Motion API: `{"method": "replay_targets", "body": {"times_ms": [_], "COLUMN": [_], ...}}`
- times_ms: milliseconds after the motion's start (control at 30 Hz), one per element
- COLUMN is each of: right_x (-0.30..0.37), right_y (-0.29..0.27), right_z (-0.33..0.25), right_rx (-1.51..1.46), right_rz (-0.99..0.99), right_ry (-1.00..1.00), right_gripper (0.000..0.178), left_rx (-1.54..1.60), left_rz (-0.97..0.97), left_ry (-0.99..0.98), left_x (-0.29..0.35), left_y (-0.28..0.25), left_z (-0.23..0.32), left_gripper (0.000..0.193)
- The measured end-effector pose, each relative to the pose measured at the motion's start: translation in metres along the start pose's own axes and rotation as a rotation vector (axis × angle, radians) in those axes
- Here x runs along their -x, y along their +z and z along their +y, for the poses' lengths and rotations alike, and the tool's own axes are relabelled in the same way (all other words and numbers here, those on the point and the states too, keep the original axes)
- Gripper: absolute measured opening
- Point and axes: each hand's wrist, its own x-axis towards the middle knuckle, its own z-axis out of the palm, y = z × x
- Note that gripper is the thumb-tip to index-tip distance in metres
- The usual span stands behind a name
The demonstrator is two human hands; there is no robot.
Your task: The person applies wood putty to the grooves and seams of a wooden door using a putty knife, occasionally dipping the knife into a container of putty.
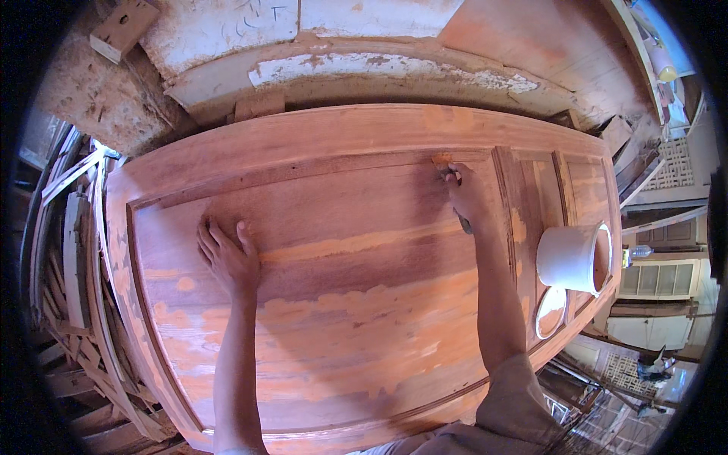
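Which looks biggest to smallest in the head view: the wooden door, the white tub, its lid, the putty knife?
1. Wooden door.
2. White tub.
3. Lid, partly hidden behind the tub, so its rank is less sure.
4. Putty knife, mostly hidden in the right hand.

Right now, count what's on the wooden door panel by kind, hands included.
Hands: 2, left hand flat, right hand holding a small tool
White tubs: 1
White lids: 1
Small tools: 1
Total: 5

Warm daylight, soft shadows, sharp centre, heavy fisheye bending, black rim.
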Motion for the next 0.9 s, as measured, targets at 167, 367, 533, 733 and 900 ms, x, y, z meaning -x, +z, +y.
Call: {"method": "replay_targets", "body": {"times_ms": [167, 367, 533, 733, 900], "right_x": [-0.006, 0.020, 0.020, 0.024, 0.008], "right_y": [-0.001, -0.020, -0.021, -0.012, 0.005], "right_z": [0.021, 0.007, 0.003, -0.035, -0.006], "right_rx": [0.062, -0.088, 0.653, 0.791, 0.711], "right_rz": [0.032, 0.087, 0.119, -0.122, -0.081], "right_ry": [-0.057, 0.046, -0.267, -0.023, -0.068], "right_gripper": [0.036, 0.038, 0.059, 0.073, 0.061], "left_rx": [0.040, 0.024, 0.023, 0.010, 0.015], "left_rz": [0.012, -0.005, 0.015, 0.015, -0.004], "left_ry": [0.004, -0.004, -0.006, -0.008, -0.004], "left_x": [-0.002, 0.000, -0.002, -0.001, -0.001], "left_y": [0.001, 0.001, 0.001, 0.000, 0.000], "left_z": [0.002, -0.002, 0.000, -0.004, 0.000], "left_gripper": [0.064, 0.063, 0.064, 0.064, 0.063]}}
